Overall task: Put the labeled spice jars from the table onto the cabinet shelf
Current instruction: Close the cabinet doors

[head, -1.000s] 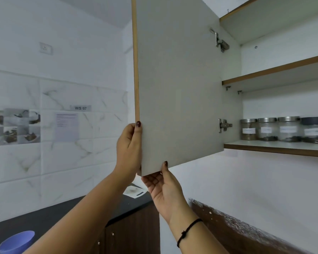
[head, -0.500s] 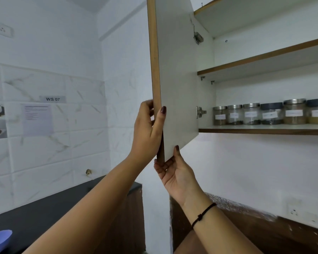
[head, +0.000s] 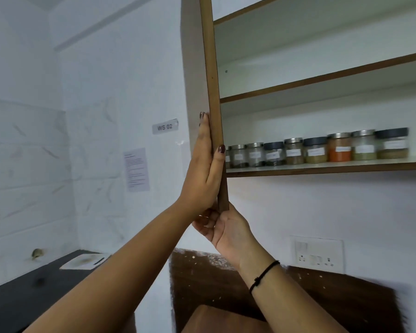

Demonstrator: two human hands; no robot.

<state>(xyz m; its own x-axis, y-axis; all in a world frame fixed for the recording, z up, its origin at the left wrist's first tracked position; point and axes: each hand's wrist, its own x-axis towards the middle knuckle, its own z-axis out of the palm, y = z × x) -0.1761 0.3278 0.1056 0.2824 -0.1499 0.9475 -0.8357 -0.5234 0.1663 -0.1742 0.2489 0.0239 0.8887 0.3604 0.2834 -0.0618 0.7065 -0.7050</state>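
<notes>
Left hand (head: pixel 203 169) flat: fingers (head: pixel 203 131) straight on outer face of cabinet door (head: pixel 211 68), thumb along its edge. Right hand (head: pixel 226 228): fingers curled under the door's bottom corner. Spice jars (head: pixel 317 151) rowed on shelf (head: pixel 322 166), right of the fingers. Risk: pushed home, door nips thumb; a slam rattles jars.

Left hand (head: pixel 202 174) flat, upright — right hand (head: pixel 226 227) cupped below

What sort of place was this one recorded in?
Most likely a kitchen, possibly a staged one: a cabinet shelf holds a row of labeled spice jars, a dark countertop runs below marble-look wall tiles, and a "WS 02" sign suggests a numbered workstation.
</notes>
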